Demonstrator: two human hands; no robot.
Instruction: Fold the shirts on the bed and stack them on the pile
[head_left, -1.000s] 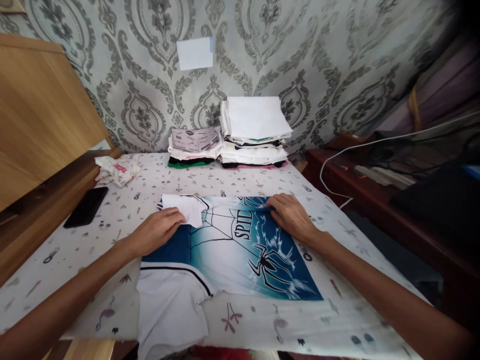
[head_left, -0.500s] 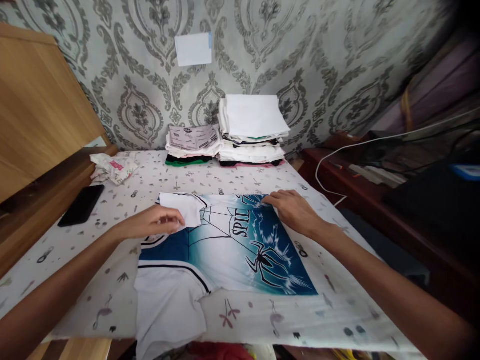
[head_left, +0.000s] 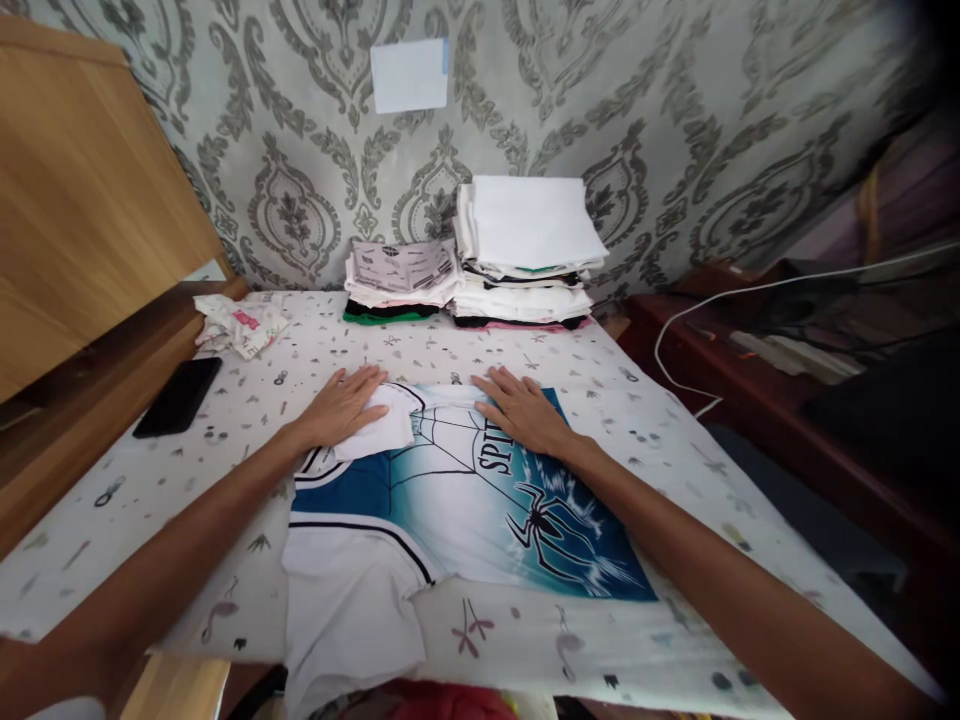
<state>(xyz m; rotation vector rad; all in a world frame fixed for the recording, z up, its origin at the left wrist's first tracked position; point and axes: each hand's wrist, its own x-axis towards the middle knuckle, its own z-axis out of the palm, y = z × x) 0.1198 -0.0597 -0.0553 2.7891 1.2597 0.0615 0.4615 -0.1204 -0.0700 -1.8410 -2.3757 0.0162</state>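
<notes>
A blue and white T-shirt point(head_left: 450, 510) with a black spider, web lines and partly covered lettering lies spread sideways on the patterned cloth. Its far side is folded inward, and the white far sleeve point(head_left: 386, 420) lies over the shirt. My left hand point(head_left: 349, 405) rests flat on that sleeve with the fingers spread. On the shirt's far folded edge, my right hand point(head_left: 521, 410) lies palm down, fingers stretched out, hiding some of the letters. The near white sleeve point(head_left: 352, 600) hangs toward the front edge of the table.
Two stacks of folded clothes, a lower stack point(head_left: 401, 280) and a taller stack point(head_left: 529, 250), stand by the wall. A black phone point(head_left: 178, 397) and a crumpled printed cloth point(head_left: 240, 325) lie at left. A white cable point(head_left: 667, 345) runs over dark red furniture at right.
My left hand has opened from a curled grip and flattened on the sleeve. My right hand has let go of the hem end and moved left, now flat. The camera view has shifted slightly.
</notes>
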